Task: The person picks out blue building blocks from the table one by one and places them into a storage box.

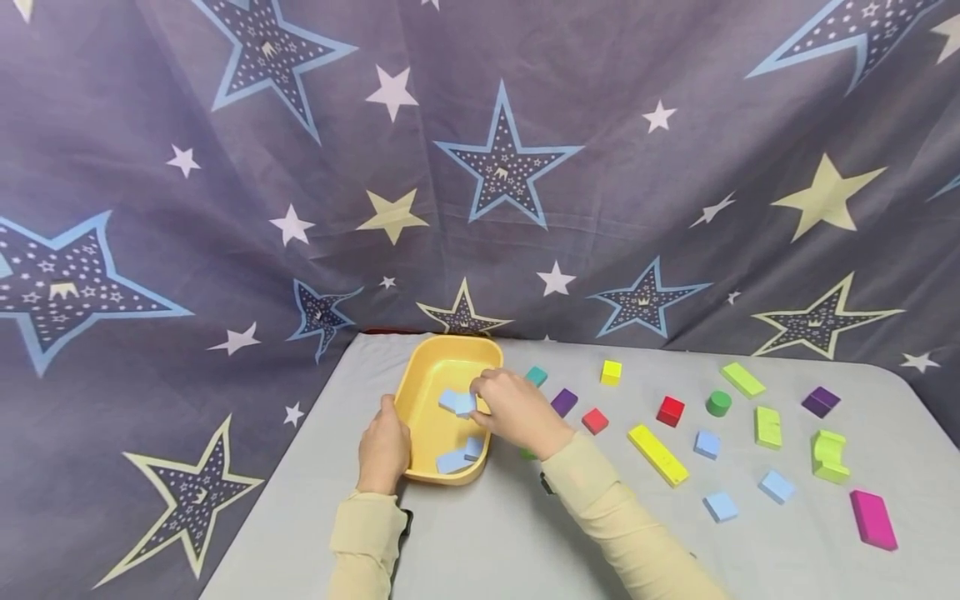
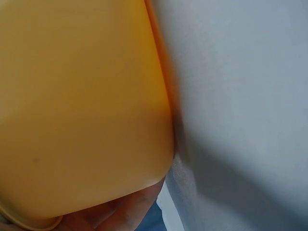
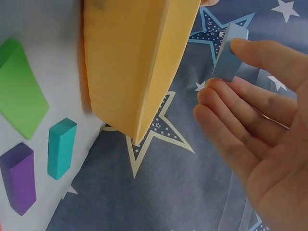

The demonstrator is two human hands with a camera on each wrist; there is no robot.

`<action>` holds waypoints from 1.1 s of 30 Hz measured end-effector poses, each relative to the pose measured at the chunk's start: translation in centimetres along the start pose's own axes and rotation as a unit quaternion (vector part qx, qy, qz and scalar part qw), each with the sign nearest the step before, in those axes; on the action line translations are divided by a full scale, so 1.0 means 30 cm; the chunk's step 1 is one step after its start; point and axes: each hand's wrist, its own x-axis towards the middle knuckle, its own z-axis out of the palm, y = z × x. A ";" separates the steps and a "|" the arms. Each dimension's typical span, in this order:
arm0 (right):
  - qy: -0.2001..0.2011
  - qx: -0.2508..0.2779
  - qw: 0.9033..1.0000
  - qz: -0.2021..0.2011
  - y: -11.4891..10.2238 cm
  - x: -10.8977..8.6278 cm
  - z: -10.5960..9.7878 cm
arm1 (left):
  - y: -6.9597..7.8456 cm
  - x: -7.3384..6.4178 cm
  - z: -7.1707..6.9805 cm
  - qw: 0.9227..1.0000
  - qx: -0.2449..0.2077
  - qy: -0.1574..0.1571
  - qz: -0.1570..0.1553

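A yellow plastic tub stands on the table's left part, with several light blue blocks lying inside. My left hand grips the tub by its left side; in the left wrist view its fingers show along the tub's wall. Over the tub, my right hand pinches a light blue block between thumb and fingertips, above the rim in the right wrist view.
Right of the tub lie a teal block, a purple block, a long yellow block, a green cylinder, more light blue blocks and a magenta block. A star-patterned curtain hangs behind the table.
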 end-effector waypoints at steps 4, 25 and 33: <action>-0.008 -0.011 1.000 -0.001 -0.009 0.003 0.011 | -0.006 -0.001 0.008 1.000 -0.002 0.010 0.006; -0.024 -0.015 1.000 -0.011 -0.043 0.020 0.024 | -0.004 -0.001 0.009 1.000 0.000 0.012 0.010; -0.038 -0.008 0.999 -0.007 -0.057 0.024 0.044 | -0.005 -0.002 0.010 1.000 0.000 0.016 0.014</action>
